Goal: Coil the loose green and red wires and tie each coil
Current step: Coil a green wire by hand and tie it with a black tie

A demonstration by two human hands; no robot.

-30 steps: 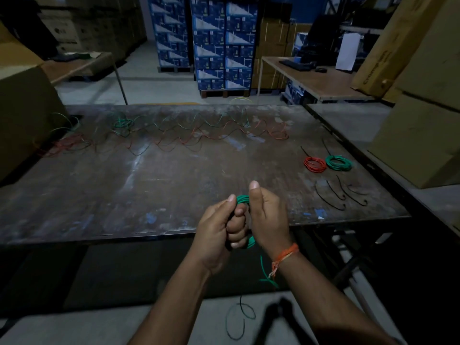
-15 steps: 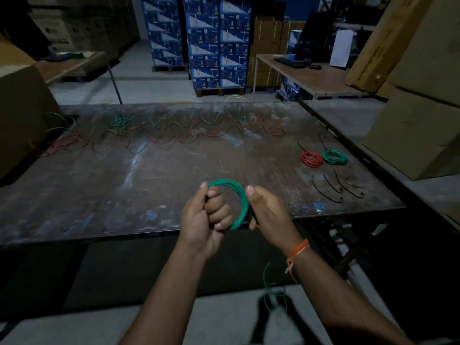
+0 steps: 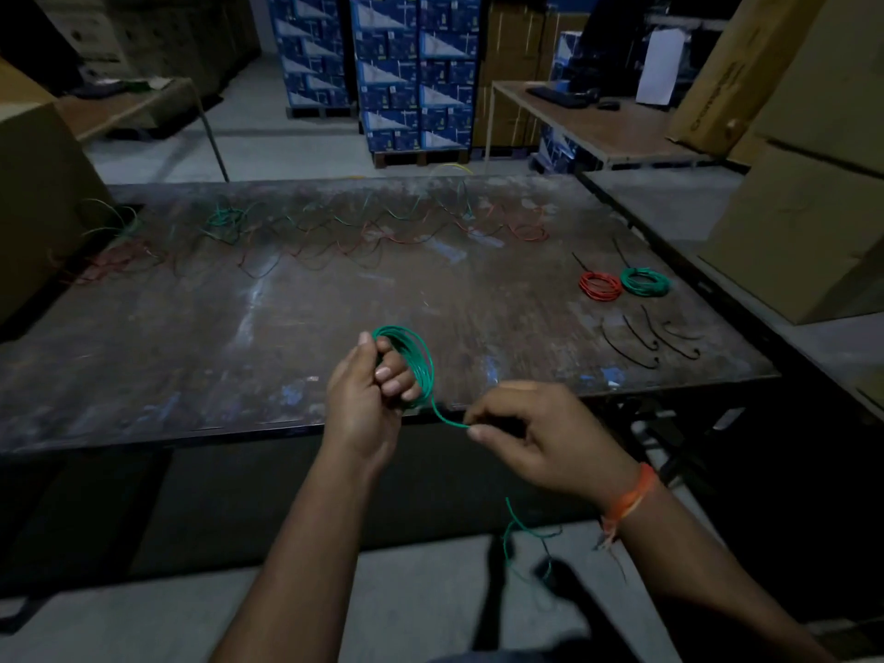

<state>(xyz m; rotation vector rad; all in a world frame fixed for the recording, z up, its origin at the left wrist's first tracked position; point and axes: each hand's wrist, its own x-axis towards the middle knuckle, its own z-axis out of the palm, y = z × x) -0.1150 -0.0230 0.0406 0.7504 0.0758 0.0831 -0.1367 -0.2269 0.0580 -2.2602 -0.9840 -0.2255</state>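
My left hand [image 3: 368, 399] grips a green wire coil [image 3: 417, 361] above the near edge of the metal table [image 3: 287, 327]. From the coil's bottom a strand runs right into my right hand [image 3: 531, 437], which pinches it between thumb and fingers. The wire's loose tail [image 3: 519, 533] dangles below that hand toward the floor. Loose green and red wires [image 3: 335, 236] lie tangled along the table's far side. A tied red coil [image 3: 600, 285] and a tied green coil [image 3: 645, 281] rest at the right.
Several black cable ties [image 3: 646, 342] lie near the table's right front corner. Cardboard boxes [image 3: 803, 222] stand at the right and another at the far left [image 3: 38, 193]. Stacked blue cartons [image 3: 406, 74] and a desk [image 3: 602, 126] are behind.
My right hand has moved away from the coil, down and to the right, drawing the strand out. The left hand keeps its grip on the coil, which now shows as a full ring.
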